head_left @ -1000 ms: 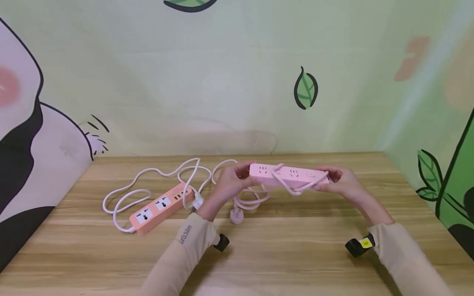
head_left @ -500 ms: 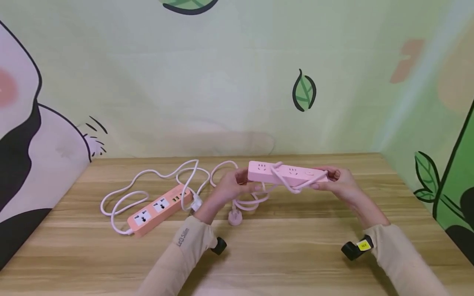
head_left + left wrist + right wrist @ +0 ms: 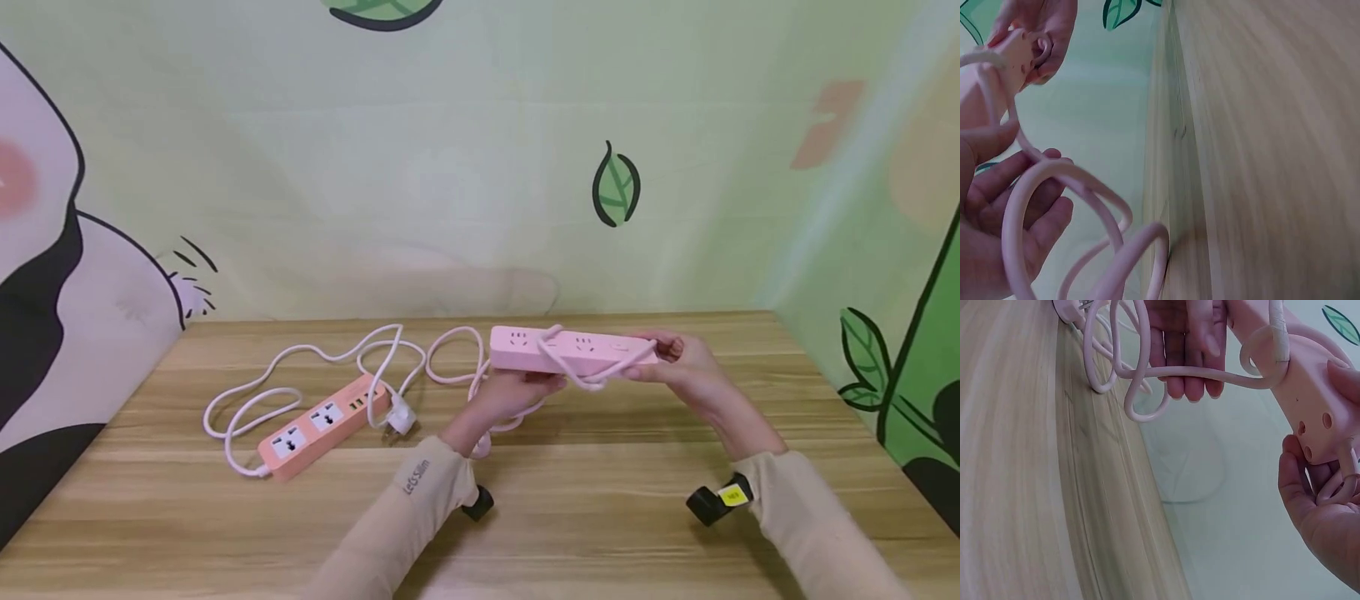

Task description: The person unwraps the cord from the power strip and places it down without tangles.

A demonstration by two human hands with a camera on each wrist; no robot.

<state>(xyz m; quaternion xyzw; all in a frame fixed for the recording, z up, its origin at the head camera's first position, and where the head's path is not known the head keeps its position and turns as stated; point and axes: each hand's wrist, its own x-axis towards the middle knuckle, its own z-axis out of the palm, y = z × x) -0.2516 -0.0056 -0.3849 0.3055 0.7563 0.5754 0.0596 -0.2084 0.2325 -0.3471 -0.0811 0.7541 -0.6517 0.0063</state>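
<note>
A pink power strip [image 3: 573, 350] is held level above the wooden table [image 3: 600, 500], its pink cord [image 3: 592, 379] looped loosely across it and hanging down. My right hand [image 3: 678, 360] grips the strip's right end, thumb and fingers around it [image 3: 1316, 506]. My left hand [image 3: 517, 389] lies palm up under the strip's middle, its fingers [image 3: 1185, 344] straight beneath the strip [image 3: 1300, 369]. Cord loops [image 3: 1072, 187] cross that palm [image 3: 997, 206].
An orange power strip [image 3: 322, 423] lies on the table at the left, with its white cord [image 3: 300, 358] in loose loops and a white plug [image 3: 401, 421] beside it. Painted walls close the table at the back and sides.
My left hand has left the strip's left end and slid under its middle. The strip has shifted slightly left and up. The right hand keeps its grip.
</note>
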